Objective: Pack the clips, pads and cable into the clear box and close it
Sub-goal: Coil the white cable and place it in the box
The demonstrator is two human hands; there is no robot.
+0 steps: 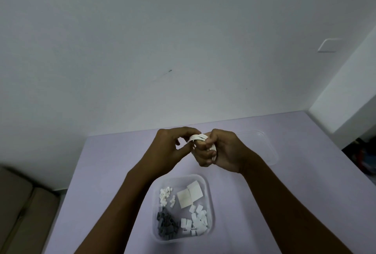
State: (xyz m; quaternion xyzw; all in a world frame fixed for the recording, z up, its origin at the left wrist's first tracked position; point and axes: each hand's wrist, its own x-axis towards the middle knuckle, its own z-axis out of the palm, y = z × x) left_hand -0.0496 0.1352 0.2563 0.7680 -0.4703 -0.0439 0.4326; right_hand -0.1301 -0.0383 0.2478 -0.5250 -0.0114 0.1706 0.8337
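Head view, single moment. Landmark: clear box [210, 198], open, sitting on the lilac table [105, 172], nearest the person.

Box contents, by corner:
- Far left: small white clips [165, 194], loose pile.
- Near left: dark grey clips [165, 224], loose pile.
- Far right: two white square pads [190, 194], overlapping, lying flat.
- Near right: larger white clips [196, 222], heaped against the box wall.

Cable [200, 138]: white, not in the box. It is held in the air beyond the far edge of the box, between the two hands, wound in several turns. Loops show across the top of the right fingers and again lower down beside the right palm. The ends of the cable cannot be made out.

Right hand [221, 151]: beyond the box and a little right of its centre. Fingers curled tight into a fist around the cable coil; firm hold.

Left hand [173, 150]: beyond the box, above its left half. Thumb and fingertips pinch the cable strands at the top of the coil, where the two hands meet. Other fingers are loosely bent, the index finger stretched towards the right hand.

Lid [262, 146]: clear, flat on the table, beyond and right of the box, partly hidden behind the right hand. Well apart from the box.

Both forearms pass over the box sides, left and right, without touching it as far as visible.
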